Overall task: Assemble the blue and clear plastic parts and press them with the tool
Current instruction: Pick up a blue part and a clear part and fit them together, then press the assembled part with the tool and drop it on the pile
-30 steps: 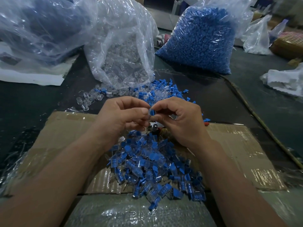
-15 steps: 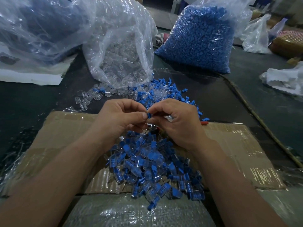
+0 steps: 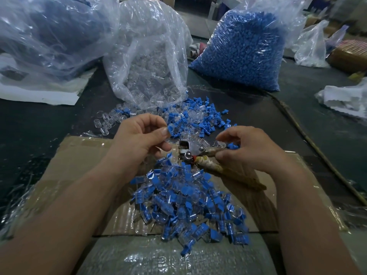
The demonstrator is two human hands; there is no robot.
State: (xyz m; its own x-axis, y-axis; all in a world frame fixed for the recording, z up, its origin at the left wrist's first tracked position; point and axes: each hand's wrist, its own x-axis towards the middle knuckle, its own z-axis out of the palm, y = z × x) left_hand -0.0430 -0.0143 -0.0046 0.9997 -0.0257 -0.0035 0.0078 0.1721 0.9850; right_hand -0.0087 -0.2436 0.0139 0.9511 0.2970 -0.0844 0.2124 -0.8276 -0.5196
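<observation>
My left hand (image 3: 139, 139) pinches a joined blue and clear part (image 3: 170, 128) between thumb and fingertips, just above and left of the pressing tool (image 3: 187, 150). The tool is a plier-like press with a metal head and cloth-wrapped handles running down to the right. It lies on the cardboard (image 3: 75, 161). My right hand (image 3: 252, 149) curls round the upper handle, thumb against it. A heap of assembled parts (image 3: 184, 205) lies below the tool between my forearms. Loose blue and clear parts (image 3: 190, 114) are scattered beyond my hands.
An open bag of clear parts (image 3: 151, 62) stands behind the loose pile. A full bag of blue parts (image 3: 244, 52) is at the back right. A large plastic bag (image 3: 49, 32) fills the back left. Crumpled white plastic (image 3: 345, 98) lies at the far right.
My hands were together, both pinching one part over the tool. They have moved apart: the left keeps the part, the right has dropped to the tool's handle, which now shows.
</observation>
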